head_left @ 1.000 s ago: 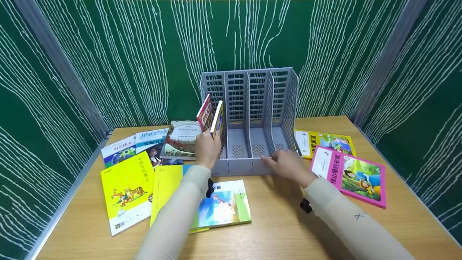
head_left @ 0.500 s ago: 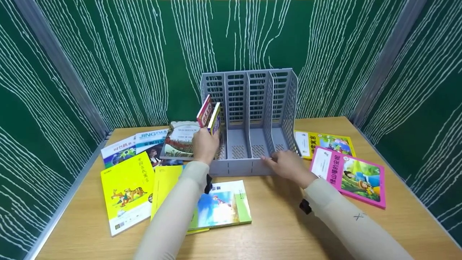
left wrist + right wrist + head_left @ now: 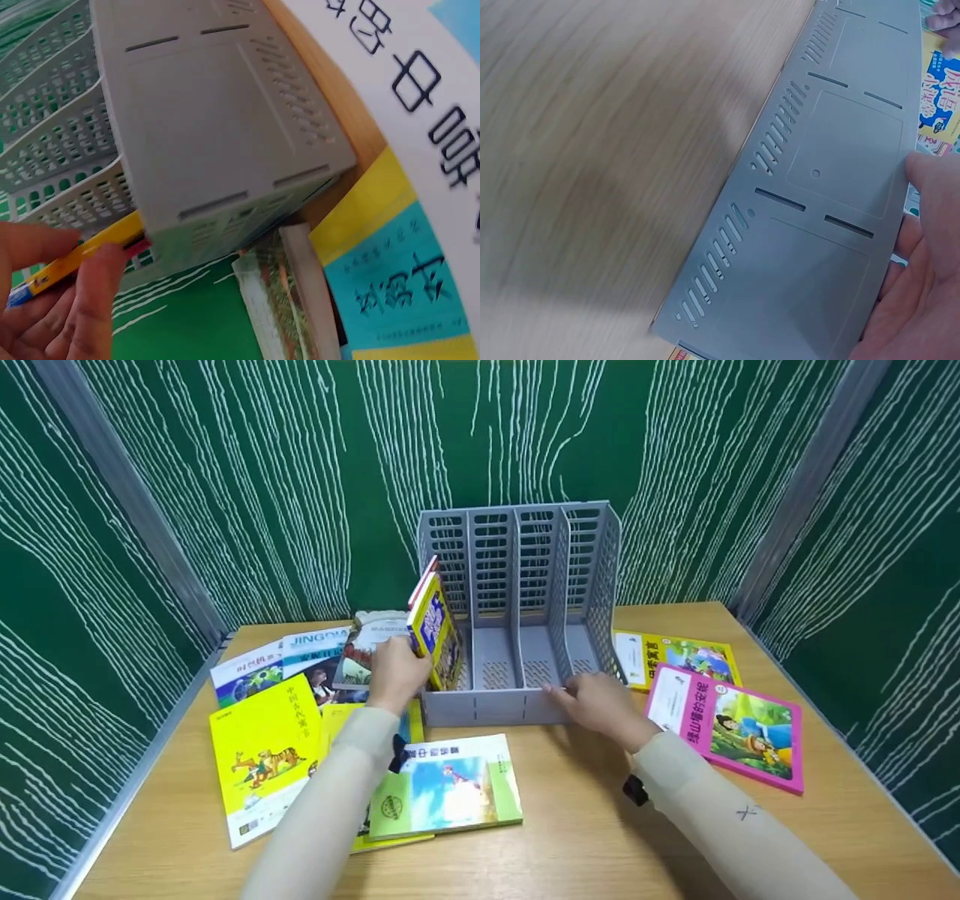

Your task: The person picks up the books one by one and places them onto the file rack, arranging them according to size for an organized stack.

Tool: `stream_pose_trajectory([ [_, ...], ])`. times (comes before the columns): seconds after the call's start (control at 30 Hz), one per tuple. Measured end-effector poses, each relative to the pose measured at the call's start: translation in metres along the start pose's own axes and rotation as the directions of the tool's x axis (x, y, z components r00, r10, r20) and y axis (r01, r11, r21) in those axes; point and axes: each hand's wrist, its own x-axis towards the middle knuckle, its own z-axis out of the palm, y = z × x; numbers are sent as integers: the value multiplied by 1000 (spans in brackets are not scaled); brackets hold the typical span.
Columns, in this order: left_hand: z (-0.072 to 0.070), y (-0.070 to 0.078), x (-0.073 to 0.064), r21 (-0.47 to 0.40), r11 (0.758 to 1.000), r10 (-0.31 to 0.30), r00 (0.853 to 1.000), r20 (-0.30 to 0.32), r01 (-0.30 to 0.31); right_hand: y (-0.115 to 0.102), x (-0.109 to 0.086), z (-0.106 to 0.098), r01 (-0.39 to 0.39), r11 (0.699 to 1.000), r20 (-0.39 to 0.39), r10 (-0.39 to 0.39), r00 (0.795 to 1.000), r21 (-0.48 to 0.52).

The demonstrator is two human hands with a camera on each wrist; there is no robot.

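Observation:
A grey file rack (image 3: pixel 495 709) with slotted walls and upright dividers stands on the table. My left hand (image 3: pixel 401 671) is at its leftmost compartment and pinches a yellow book (image 3: pixel 439 634), which stands upright there. In the left wrist view, the fingers (image 3: pixel 97 289) lie on both sides of the yellow book's spine (image 3: pixel 105 236). A red book (image 3: pixel 424 577) stands just behind it, mostly hidden. My right hand (image 3: pixel 604 705) grips the rack's front edge toward the right, thumb outside and fingers over the rim; the right wrist view shows this hand (image 3: pixel 922 277) closely.
Left of the rack lie several flat books, among them a yellow tiger book (image 3: pixel 266 757) and a grey-white book (image 3: pixel 367 652). A green-and-blue book (image 3: pixel 457 791) overlaps a yellow one in front. A pink book (image 3: pixel 731 727) and a yellow-edged book (image 3: pixel 690 656) lie right. Green walls enclose the table.
My left hand has moved left and slightly down. The yellow book has tilted over to the left, now close against the red book, its cover facing more forward. The right hand stays put.

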Motion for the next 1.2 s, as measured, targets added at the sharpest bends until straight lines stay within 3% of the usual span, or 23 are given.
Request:
stream_pose_trajectory([
  [0.1, -8, -3, 1, 34, 999, 1, 999, 49, -2, -1, 0, 1, -3, 1000, 6, 3, 1000, 9],
  [0.23, -11, -2, 5, 62, 998, -1, 998, 63, -3, -2, 0, 1, -9, 1000, 8, 8, 1000, 18],
  [0.47, -1, 0, 15, 113, 994, -11, 999, 40, 7, -1, 0, 0, 4, 1000, 8, -4, 1000, 25],
  [0.77, 7, -3, 25, 188, 980, 70, 997, -15, -66, 1, -1, 2, 20, 1000, -14, -20, 1000, -1],
  [1.07, 7, -4, 27, 166, 984, 56, 998, 15, -58, 0, -1, 2, 24, 1000, 0, -24, 1000, 7],
  [1.2, 2, -3, 23, 161, 985, 64, 997, 40, -69, -2, -6, -2, 34, 999, -38, -32, 999, 39],
])
